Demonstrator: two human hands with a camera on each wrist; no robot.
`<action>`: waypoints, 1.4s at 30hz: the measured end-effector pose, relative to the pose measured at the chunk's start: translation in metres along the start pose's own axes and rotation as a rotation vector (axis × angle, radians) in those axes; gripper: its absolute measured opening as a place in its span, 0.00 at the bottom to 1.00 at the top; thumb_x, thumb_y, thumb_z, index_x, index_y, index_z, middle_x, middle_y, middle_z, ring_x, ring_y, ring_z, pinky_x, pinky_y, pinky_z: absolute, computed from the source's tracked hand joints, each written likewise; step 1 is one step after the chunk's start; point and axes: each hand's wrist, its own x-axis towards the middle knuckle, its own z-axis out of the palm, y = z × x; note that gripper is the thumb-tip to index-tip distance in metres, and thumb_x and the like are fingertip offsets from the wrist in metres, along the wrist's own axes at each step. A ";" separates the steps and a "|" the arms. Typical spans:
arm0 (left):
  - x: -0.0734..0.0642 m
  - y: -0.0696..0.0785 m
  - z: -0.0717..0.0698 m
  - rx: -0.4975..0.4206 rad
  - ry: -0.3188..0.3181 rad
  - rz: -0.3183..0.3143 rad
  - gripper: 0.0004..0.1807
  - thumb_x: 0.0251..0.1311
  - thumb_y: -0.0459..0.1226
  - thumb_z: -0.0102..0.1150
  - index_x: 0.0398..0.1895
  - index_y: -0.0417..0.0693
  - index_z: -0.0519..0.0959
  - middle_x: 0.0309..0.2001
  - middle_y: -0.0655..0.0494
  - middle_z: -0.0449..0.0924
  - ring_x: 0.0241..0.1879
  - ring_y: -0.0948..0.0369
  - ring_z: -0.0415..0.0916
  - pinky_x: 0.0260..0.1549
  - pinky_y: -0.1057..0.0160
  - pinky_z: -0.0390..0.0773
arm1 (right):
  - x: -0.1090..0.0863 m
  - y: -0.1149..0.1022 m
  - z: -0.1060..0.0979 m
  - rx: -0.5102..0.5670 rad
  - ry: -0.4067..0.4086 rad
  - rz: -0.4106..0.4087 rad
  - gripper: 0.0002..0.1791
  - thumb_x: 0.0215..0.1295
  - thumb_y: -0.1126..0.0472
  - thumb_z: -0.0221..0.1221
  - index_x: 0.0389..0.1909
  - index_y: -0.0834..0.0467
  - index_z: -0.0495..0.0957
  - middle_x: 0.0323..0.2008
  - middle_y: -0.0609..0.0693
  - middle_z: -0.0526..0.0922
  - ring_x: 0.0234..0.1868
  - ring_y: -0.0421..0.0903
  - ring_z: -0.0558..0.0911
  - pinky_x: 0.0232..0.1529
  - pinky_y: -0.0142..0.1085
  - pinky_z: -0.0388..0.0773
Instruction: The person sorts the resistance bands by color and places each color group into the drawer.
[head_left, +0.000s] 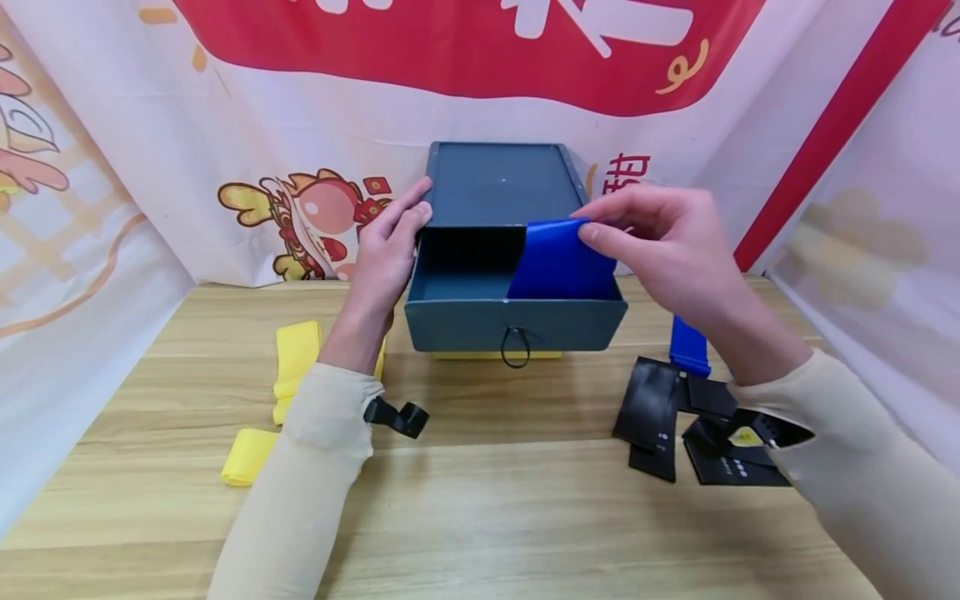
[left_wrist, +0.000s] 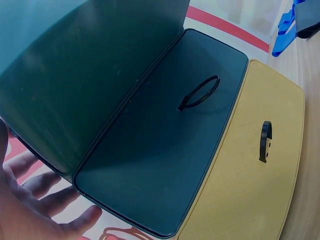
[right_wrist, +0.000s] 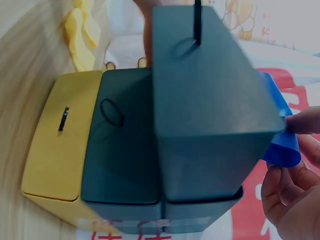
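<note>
A small drawer cabinet (head_left: 504, 179) stands against the back cloth, its dark teal top drawer (head_left: 517, 323) pulled out toward me. My right hand (head_left: 663, 242) pinches the edge of a blue flat band (head_left: 562, 258) between thumb and fingers. That band hangs down into the right side of the drawer, and its lower end is hidden behind the drawer front. My left hand (head_left: 390, 242) rests against the cabinet's left side, fingers fairly straight. Below the pulled drawer, the left wrist view shows a shut teal drawer (left_wrist: 160, 135) and a yellow drawer (left_wrist: 245, 155), each with a black loop handle.
Folded yellow bands (head_left: 297, 358) lie on the table at the left. On the right are several black cards or tags (head_left: 649, 404) and another blue band (head_left: 688, 346). A printed cloth (head_left: 375, 108) hangs behind the cabinet.
</note>
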 end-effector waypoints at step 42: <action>0.001 -0.001 -0.001 0.014 0.002 0.003 0.24 0.78 0.54 0.53 0.74 0.74 0.75 0.79 0.71 0.68 0.78 0.64 0.64 0.77 0.49 0.67 | 0.026 0.044 0.016 -0.148 -0.017 -0.177 0.10 0.64 0.62 0.74 0.46 0.55 0.93 0.32 0.51 0.74 0.41 0.44 0.70 0.38 0.37 0.65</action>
